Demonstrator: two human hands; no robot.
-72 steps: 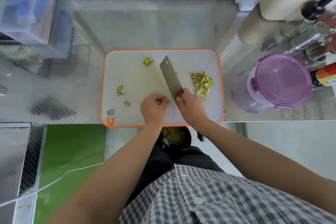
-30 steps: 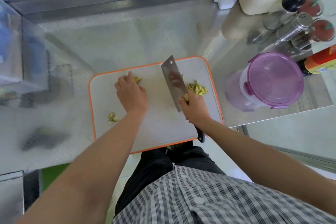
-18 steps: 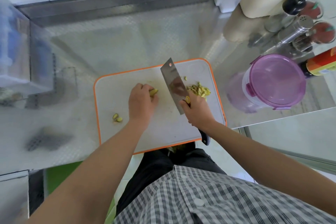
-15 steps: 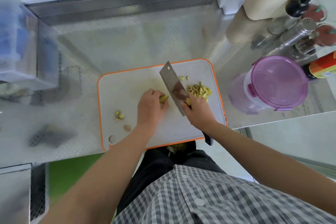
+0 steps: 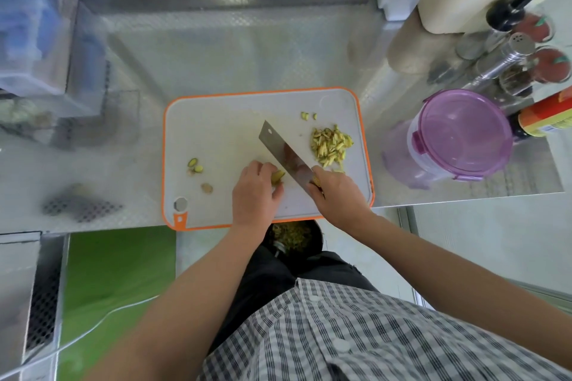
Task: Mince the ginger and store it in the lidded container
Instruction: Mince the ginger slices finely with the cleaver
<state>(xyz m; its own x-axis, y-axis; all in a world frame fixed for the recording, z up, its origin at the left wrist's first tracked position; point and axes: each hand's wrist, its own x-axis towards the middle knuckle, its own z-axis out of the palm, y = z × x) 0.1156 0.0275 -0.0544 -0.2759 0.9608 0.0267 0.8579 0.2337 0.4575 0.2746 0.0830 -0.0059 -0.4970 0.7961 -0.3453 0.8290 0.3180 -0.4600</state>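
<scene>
On the cutting board point(image 5: 223, 133) at the bench's point(image 5: 247, 49) front edge, the left grip point(image 5: 255, 192) pinched a ginger piece point(image 5: 277, 177) in curled fingers, just left of the cleaver point(image 5: 286, 155). The right grip point(image 5: 335, 195) was wrapped round the cleaver's handle, with the blade angled toward the bench's back left corner. A pile of cut ginger point(image 5: 331, 144) lay right of the blade. The lidded container point(image 5: 464, 133) stood near the bench's right edge with its lid on.
</scene>
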